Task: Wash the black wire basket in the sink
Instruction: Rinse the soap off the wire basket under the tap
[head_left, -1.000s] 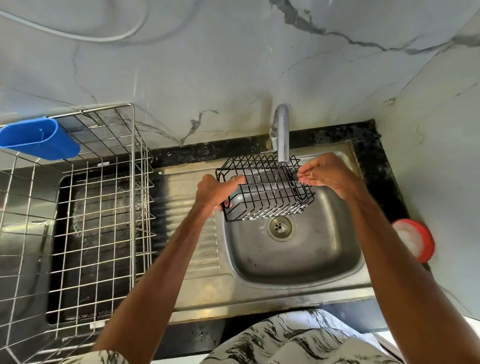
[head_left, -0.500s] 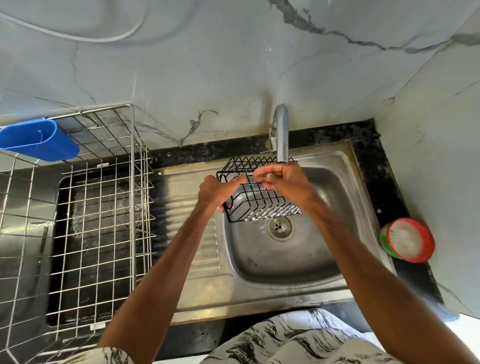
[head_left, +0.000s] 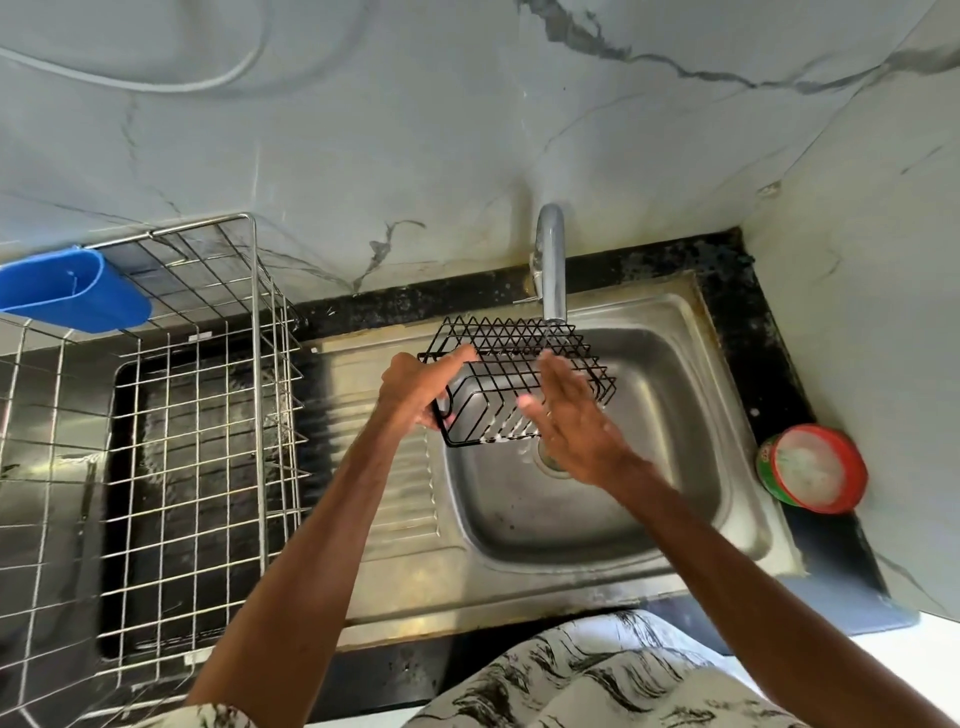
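The black wire basket (head_left: 511, 358) hangs tilted over the steel sink (head_left: 675, 415), just under the tap (head_left: 551, 260). My left hand (head_left: 415, 389) grips the basket's left end, thumb along the top rim. With fingers straight, my right hand (head_left: 569, 421) lies flat against the basket's front wires. White suds cling to the basket's lower wires and to my right hand. A thin stream of water falls from the tap onto the basket's back edge.
A large steel dish rack (head_left: 171, 441) stands left of the sink, with a blue plastic holder (head_left: 72, 293) clipped at its back. A red-rimmed tub (head_left: 810, 467) sits on the black counter at the right. Marble walls close in behind and to the right.
My right hand has slid from the basket's right end to its front, fingers now straight and flat on the wires. The left hand's grip is unchanged.
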